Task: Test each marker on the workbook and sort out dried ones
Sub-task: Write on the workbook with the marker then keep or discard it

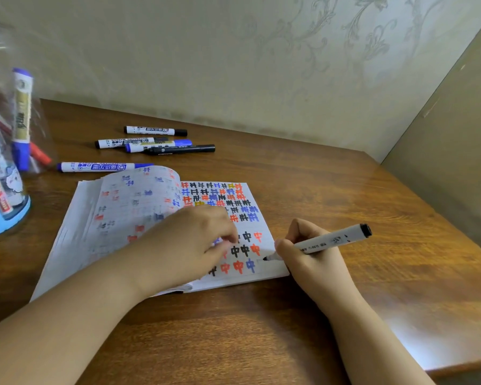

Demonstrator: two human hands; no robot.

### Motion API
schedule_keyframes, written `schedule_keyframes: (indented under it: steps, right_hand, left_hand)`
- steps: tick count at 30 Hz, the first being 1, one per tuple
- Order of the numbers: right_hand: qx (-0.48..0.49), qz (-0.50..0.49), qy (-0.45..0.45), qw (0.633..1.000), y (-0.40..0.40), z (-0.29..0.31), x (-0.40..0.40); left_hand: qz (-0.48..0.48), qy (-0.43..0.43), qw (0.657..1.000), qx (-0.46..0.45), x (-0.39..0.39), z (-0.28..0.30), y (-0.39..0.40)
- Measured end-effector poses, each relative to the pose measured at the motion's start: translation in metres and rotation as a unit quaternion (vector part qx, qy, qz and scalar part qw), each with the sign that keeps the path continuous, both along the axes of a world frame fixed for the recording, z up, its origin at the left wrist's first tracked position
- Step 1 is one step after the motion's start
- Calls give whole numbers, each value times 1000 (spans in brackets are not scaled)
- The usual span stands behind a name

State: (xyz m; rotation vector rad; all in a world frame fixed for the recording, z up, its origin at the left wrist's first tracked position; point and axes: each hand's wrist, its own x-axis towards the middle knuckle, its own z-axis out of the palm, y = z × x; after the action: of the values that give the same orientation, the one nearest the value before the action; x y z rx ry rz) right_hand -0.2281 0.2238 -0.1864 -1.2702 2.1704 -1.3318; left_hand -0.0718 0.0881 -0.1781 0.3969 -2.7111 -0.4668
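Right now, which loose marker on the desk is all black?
The black-bodied marker, rightmost in the cluster behind the workbook. The other four loose markers there have white labelled barrels.

You look through one head-worn wide-angle view, facing forward and down, close over the workbook (161,232) on the wooden table (345,195), toward the wallpapered wall (233,65) behind.

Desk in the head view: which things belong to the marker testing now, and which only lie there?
In use:
- right hand holding a marker, tip on the page
- workbook, pressed by the left hand

Lying about:
- five markers on the desk
- clear jar with more markers
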Motion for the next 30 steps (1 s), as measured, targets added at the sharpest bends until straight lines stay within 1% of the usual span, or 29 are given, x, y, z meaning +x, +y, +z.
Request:
schedule_keyframes:
  steps: [2,3,5,7,9,11,14,18,20,22,26,30]
  right_hand:
    - [10,8,-4,1000,0,1,1]
    - [19,12,-7,1000,0,2,3]
    - [12,12,-13,1000,0,4,5]
    - [-16,7,-17,1000,1,5,6]
    - [-37,-4,-17,999,0,7,7]
    - [-42,-15,-33,998,-2,8,10]
    - [-58,4,-69,996,-5,17,17]
    - [-107,60,-126,984,-4,36,22]
    - [-136,71,-147,977,-4,43,20]
    - [-162,78,-163,970,-5,49,19]
    - [-181,101,-175,962,-8,53,22]
    - [-199,118,-190,954,-9,54,30]
  left_hand:
    - [63,44,997,-18,1,3,-6]
    - [92,39,995,-26,2,4,-8]
    - [128,-23,991,-34,3,3,-12]
    - [135,-71,988,-36,2,1,-13]
    - [143,-79,986,-35,1,1,-12]
    - [153,-70,985,-29,0,1,-13]
    - [153,-52,987,3,2,4,-11]
    - [111,-2,982,153,6,20,-2]
    - [92,18,977,190,7,30,1]
    - [79,34,975,205,9,38,6]
    - [52,52,970,230,16,46,18]
    - [74,44,971,223,25,46,24]
